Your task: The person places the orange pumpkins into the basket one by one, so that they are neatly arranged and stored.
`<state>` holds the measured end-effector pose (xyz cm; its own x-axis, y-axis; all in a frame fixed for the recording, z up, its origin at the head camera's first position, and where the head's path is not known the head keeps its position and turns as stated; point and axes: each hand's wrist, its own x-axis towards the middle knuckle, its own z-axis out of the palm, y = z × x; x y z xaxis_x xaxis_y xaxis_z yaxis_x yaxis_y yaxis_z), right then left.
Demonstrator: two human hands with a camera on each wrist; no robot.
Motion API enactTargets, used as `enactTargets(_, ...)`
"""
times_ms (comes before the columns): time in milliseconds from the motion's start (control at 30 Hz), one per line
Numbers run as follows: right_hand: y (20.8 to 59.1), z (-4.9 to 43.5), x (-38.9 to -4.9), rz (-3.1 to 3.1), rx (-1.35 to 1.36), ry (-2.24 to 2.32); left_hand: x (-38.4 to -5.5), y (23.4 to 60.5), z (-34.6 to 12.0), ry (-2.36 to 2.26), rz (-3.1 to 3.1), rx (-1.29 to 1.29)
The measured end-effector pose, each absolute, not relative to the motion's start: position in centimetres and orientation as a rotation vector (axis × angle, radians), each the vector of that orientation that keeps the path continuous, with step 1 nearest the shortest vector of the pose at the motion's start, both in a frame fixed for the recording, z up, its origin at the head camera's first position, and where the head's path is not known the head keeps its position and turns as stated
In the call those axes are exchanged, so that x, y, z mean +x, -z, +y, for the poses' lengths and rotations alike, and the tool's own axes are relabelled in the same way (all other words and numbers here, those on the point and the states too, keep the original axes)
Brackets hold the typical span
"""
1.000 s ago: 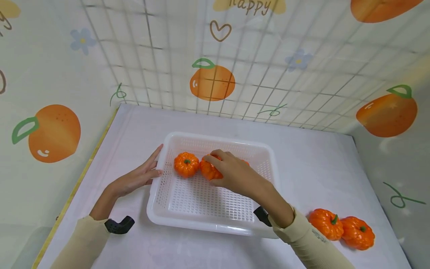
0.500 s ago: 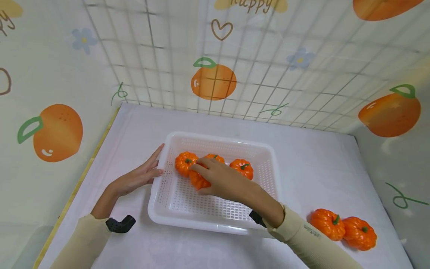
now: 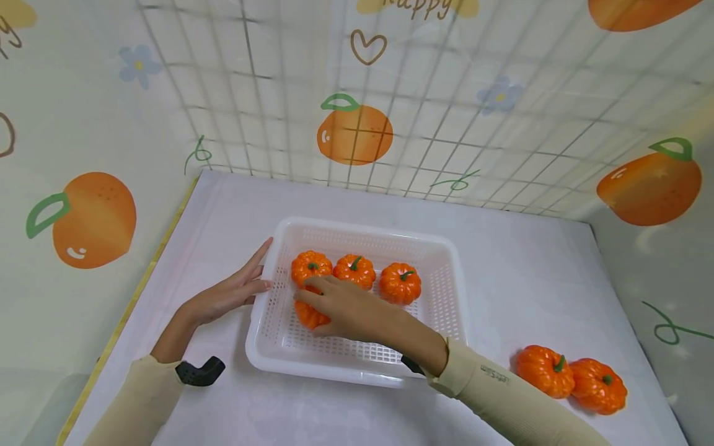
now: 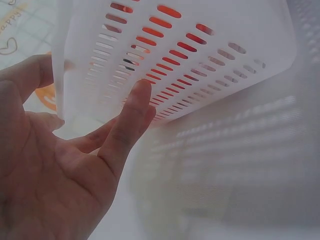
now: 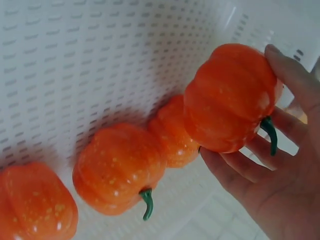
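A white perforated plastic basket (image 3: 357, 379) stands on the table. Inside it, my right hand (image 3: 351, 310) grips a small glossy orange pumpkin (image 3: 310, 314); the right wrist view shows the fingers and thumb spread around this held pumpkin (image 5: 232, 97), its green stem toward the palm. Three more pumpkins lie in a row along the basket's back: a left one (image 3: 311, 266), a middle one (image 3: 357, 271) and a right one (image 3: 400, 284). My left hand (image 3: 231, 294) touches the basket's left side with extended fingers; in the left wrist view, fingertips (image 4: 142, 90) rest against its slotted outer wall.
Two larger orange pumpkins, one (image 3: 543, 371) touching the other (image 3: 599, 385), lie on the table right of the basket, beside the right sleeve (image 3: 502, 387). A white sheet (image 3: 519, 266) covers the table. A patterned curtain (image 3: 424, 111) and wire grid stand behind.
My right hand has carried the pumpkin leftward and toward the front of the basket, away from the back row, uncovering the middle and right pumpkins. The left hand has stayed in place.
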<state>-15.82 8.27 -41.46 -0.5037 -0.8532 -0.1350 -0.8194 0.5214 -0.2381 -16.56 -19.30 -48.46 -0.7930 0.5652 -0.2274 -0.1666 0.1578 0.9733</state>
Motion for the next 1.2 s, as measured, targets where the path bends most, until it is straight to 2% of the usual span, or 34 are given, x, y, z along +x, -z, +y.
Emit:
enactTargets(500, 43.3, 7.0, -15.9, 2.499, -1.558, 0.186, -16.4, 48.4, -19.2, -1.697, 1.877, 0.382)
enactTargets(1200, 44.1, 5.7, -15.6, 2.494, -1.593, 0.022, -16.3, 48.3, -19.3, -1.703, 1.869, 0.386)
